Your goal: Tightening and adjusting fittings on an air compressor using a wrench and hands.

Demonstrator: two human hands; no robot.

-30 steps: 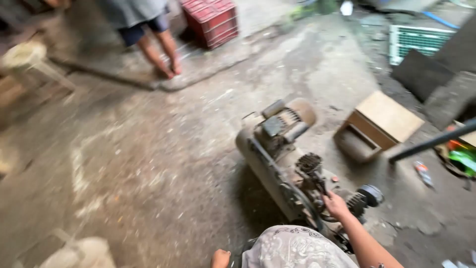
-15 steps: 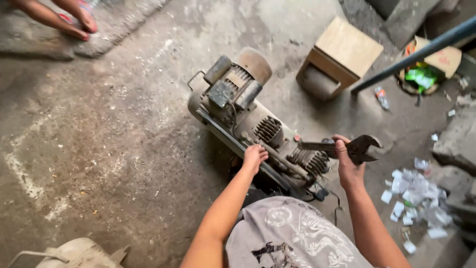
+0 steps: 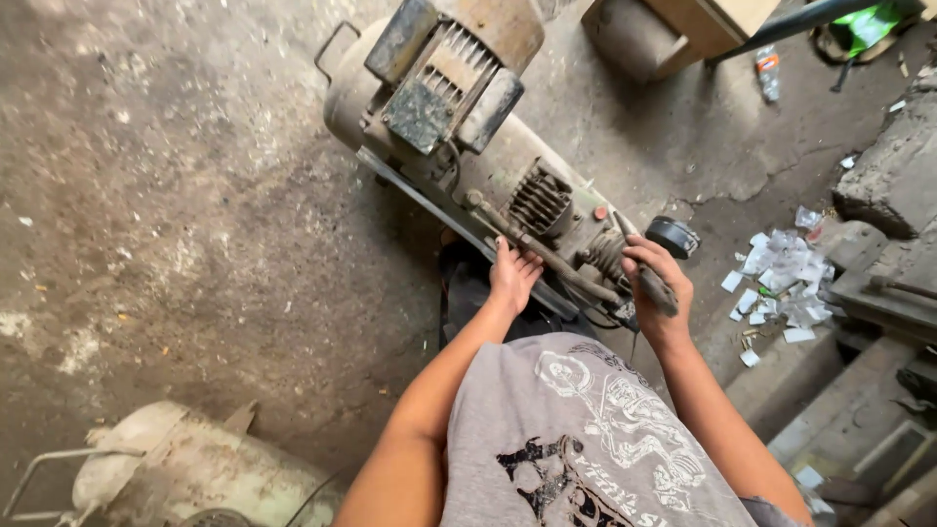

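Down in the lower left of the frame there's a dirty pale tank (image 3: 185, 464) with a bent wire handle, just lying on the stained concrete floor (image 3: 166, 215). Moving right, the old air compressor (image 3: 468, 146) runs diagonally from top centre down toward the middle, rusty motor on top, finned pump head lower down. The person is crouched right over it in a grey printed shirt (image 3: 576, 439). The left hand (image 3: 512, 275) is laid flat on the compressor's metal frame rail, fingers spread a bit, not gripping anything. The right hand (image 3: 656, 285) is just right of the pump, fingers curled around a dark tool handle (image 3: 662, 291); can't make out the working end. Further right, a pile of torn white paper scraps (image 3: 781, 278) sits by broken concrete slabs (image 3: 893, 176). Wooden box (image 3: 683, 24) at the top.
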